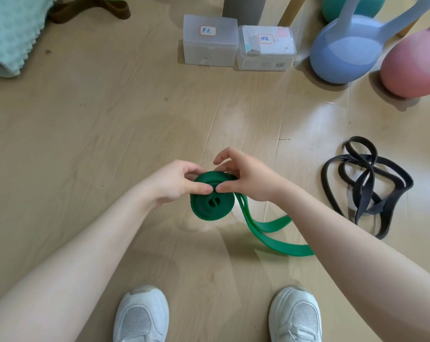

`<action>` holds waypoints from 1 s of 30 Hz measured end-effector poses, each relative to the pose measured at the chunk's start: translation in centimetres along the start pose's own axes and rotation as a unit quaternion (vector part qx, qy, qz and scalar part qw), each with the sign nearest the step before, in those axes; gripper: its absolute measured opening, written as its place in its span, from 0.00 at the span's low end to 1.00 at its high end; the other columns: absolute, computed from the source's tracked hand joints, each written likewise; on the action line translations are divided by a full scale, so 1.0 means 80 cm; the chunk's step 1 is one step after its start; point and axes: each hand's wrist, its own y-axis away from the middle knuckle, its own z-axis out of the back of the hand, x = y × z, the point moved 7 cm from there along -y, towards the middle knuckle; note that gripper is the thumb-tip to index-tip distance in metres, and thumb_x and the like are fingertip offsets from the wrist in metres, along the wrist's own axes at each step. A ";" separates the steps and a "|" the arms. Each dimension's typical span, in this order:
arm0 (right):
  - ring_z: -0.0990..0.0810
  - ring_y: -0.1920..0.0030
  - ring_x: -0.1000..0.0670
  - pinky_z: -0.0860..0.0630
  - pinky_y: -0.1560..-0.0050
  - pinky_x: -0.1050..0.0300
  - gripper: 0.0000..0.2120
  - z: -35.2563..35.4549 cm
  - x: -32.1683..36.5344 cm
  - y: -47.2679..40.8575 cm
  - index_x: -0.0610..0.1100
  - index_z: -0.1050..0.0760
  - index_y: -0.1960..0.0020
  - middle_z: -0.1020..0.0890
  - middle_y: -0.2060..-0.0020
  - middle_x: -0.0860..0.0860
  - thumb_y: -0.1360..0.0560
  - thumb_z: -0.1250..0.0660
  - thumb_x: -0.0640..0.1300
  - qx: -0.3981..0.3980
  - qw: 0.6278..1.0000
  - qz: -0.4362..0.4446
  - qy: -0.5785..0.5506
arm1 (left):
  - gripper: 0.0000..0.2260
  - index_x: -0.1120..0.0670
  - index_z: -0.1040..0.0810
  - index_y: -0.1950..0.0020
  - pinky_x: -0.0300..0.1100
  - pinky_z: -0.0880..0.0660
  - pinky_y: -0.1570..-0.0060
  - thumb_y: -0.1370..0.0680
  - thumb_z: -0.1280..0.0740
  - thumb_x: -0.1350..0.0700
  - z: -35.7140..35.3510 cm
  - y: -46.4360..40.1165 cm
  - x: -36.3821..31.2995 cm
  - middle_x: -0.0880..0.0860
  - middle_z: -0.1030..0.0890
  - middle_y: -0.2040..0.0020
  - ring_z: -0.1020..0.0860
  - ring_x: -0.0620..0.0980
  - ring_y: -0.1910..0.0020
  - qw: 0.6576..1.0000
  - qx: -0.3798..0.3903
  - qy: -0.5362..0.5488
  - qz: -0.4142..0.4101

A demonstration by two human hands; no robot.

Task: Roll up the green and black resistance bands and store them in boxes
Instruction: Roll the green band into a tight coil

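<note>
Both hands pinch the green band point(212, 202): left hand point(177, 183) and right hand point(246, 177) clamp its coil, tail trailing across open floor point(110, 124).

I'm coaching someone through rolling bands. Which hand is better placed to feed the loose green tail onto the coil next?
The right hand. The green band's unrolled tail leaves the coil on that side, trailing under the right wrist, and that hand pinches the coil's rim where the tail leaves. The left hand grips the opposite edge, steadying it.

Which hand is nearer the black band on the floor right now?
Right. The right hand holds the green band's coil on the side facing the black band, apart from it. The left hand grips the coil's far side.
</note>
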 end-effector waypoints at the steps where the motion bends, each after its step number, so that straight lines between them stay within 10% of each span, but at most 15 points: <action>1: 0.21 0.48 0.48 0.24 0.43 0.49 0.19 0.006 0.000 0.001 0.50 0.33 0.46 0.20 0.48 0.51 0.31 0.27 0.41 -0.015 1.000 0.002 -0.006 | 0.11 0.48 0.21 0.51 0.35 0.25 0.50 0.29 0.29 0.62 0.000 0.001 -0.001 0.46 0.17 0.54 0.19 0.42 0.53 1.000 -0.018 0.013 -0.023; 15: 0.19 0.49 0.50 0.24 0.42 0.51 0.19 0.032 -0.009 0.014 0.58 0.28 0.48 0.21 0.48 0.49 0.29 0.31 0.35 -0.078 0.988 0.043 -0.124 | 0.11 0.50 0.22 0.48 0.32 0.24 0.54 0.26 0.33 0.65 0.016 0.017 -0.024 0.47 0.17 0.54 0.19 0.40 0.55 0.972 -0.132 0.107 -0.164; 21: 0.20 0.64 0.55 0.25 0.60 0.63 0.06 0.031 -0.007 0.017 0.45 0.29 0.54 0.20 0.60 0.49 0.25 0.35 0.36 -0.125 0.947 0.038 -0.294 | 0.08 0.53 0.22 0.47 0.33 0.24 0.56 0.25 0.35 0.62 0.013 0.019 -0.015 0.49 0.18 0.54 0.19 0.41 0.58 0.944 -0.164 0.267 -0.106; 30: 0.18 0.56 0.54 0.21 0.54 0.63 0.12 0.026 0.002 0.014 0.49 0.24 0.47 0.19 0.52 0.49 0.25 0.35 0.34 -0.125 0.963 0.042 -0.236 | 0.06 0.55 0.25 0.50 0.39 0.23 0.52 0.23 0.39 0.63 -0.011 0.019 0.016 0.52 0.19 0.55 0.21 0.47 0.56 0.906 -0.108 0.407 -0.034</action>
